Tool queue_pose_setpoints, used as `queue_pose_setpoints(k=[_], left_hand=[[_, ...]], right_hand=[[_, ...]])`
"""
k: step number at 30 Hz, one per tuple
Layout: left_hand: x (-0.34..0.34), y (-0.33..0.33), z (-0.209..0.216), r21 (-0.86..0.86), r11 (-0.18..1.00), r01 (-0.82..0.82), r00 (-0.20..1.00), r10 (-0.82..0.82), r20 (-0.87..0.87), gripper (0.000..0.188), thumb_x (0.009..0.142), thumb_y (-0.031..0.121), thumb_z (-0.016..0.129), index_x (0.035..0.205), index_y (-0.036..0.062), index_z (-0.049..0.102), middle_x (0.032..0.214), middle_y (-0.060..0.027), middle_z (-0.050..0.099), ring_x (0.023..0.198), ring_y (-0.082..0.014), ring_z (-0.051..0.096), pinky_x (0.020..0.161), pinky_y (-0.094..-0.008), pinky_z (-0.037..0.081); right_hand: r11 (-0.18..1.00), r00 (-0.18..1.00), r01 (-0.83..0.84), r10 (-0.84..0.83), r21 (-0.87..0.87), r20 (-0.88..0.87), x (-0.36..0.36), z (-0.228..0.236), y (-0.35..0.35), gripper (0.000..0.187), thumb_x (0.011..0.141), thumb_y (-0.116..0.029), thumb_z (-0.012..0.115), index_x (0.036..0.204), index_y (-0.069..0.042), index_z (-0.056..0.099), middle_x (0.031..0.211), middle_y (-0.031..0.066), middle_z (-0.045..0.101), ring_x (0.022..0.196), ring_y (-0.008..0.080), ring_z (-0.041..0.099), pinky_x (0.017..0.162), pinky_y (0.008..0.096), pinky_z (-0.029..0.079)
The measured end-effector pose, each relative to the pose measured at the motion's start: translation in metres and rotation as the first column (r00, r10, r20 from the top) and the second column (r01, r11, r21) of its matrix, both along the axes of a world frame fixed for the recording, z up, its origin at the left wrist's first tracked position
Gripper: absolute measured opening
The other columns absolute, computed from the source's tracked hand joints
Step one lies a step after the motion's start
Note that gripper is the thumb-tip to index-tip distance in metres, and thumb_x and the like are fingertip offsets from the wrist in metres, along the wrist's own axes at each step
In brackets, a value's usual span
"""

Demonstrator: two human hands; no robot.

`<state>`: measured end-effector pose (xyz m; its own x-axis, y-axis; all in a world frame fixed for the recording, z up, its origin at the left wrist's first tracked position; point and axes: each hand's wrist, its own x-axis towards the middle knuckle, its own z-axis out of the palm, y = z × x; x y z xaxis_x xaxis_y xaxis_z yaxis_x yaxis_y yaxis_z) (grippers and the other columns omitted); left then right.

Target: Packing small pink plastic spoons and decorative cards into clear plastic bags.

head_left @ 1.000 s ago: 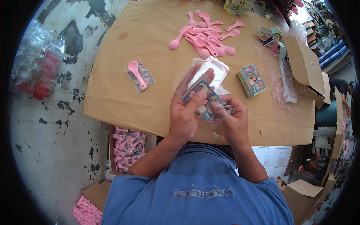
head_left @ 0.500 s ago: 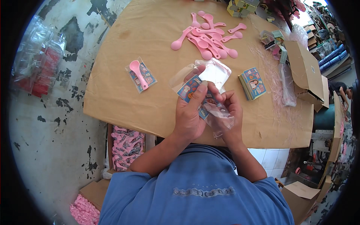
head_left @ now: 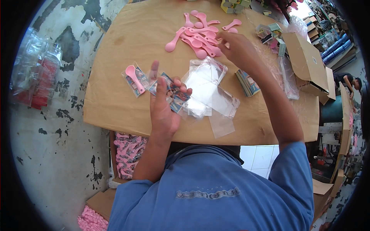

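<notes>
Brown tabletop [head_left: 108,104], pink spoons [head_left: 195,43] heaped toward the far side: your left hand [head_left: 163,111] holds a card [head_left: 179,103] in clear film [head_left: 192,111], right hand [head_left: 238,47] at the heap, can't tell if gripping. Probably best: pinch just one.

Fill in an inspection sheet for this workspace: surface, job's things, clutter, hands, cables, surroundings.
Surface: brown-covered table.
Job's things: heaped pink spoons; one spoon over a card at left; clear bags; card stack.
Clutter: cardboard box and small boxes, right side.
Hands: left hand holds printed card; right hand at the heap's right side, contact unclear.
Cables: nothing seen.
Surroundings: more spoons packed below the table edge; another person, far right.
</notes>
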<state>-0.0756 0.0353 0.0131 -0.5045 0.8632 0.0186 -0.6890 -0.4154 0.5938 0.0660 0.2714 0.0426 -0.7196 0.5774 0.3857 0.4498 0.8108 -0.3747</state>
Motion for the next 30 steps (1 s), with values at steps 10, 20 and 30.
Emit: queue_pose_setpoints(k=[10, 20, 30], left_hand=[[-0.028, -0.012, -0.014, -0.038, 0.99, -0.134, 0.989, 0.136, 0.064, 0.057, 0.106, 0.043, 0.054, 0.151, 0.0126, 0.037, 0.096, -0.0044, 0.059, 0.088, -0.0161, 0.062, 0.09, -0.0417, 0.056], [-0.033, 0.009, -0.003, 0.072, 0.936, -0.345, 0.933, 0.333, 0.138, 0.05, 0.105, 0.046, 0.054, 0.139, 0.01, 0.05, 0.101, -0.0034, 0.061, 0.093, -0.0158, 0.061, 0.103, -0.0399, 0.051], [0.004, 0.016, 0.004, 0.082, 0.975, -0.204, 0.979, 0.202, 0.03, 0.054, 0.105, 0.048, 0.052, 0.143, 0.0111, 0.044, 0.102, -0.0055, 0.06, 0.097, -0.018, 0.062, 0.106, -0.0442, 0.05]], right_hand=[[0.966, 0.995, -0.015, -0.012, 0.259, 0.101, -0.022, -0.002, 0.013, 0.026, 0.091, -0.004, 0.061, 0.117, -0.002, 0.063, 0.103, 0.019, 0.07, 0.094, 0.035, 0.07, 0.081, 0.0448, 0.055], [0.651, 0.759, -0.179, -0.385, -0.737, -0.525, 0.048, 0.011, -0.132, 0.018, 0.095, -0.004, 0.07, 0.108, -0.004, 0.058, 0.094, -0.0008, 0.063, 0.082, 0.0036, 0.059, 0.071, 0.0191, 0.045], [0.249, 0.665, -0.471, -0.529, -0.846, -0.526, 0.028, -0.008, -0.179, 0.02, 0.096, -0.002, 0.069, 0.112, 0.003, 0.059, 0.105, 0.0137, 0.071, 0.094, 0.0164, 0.07, 0.085, 0.0302, 0.058]])
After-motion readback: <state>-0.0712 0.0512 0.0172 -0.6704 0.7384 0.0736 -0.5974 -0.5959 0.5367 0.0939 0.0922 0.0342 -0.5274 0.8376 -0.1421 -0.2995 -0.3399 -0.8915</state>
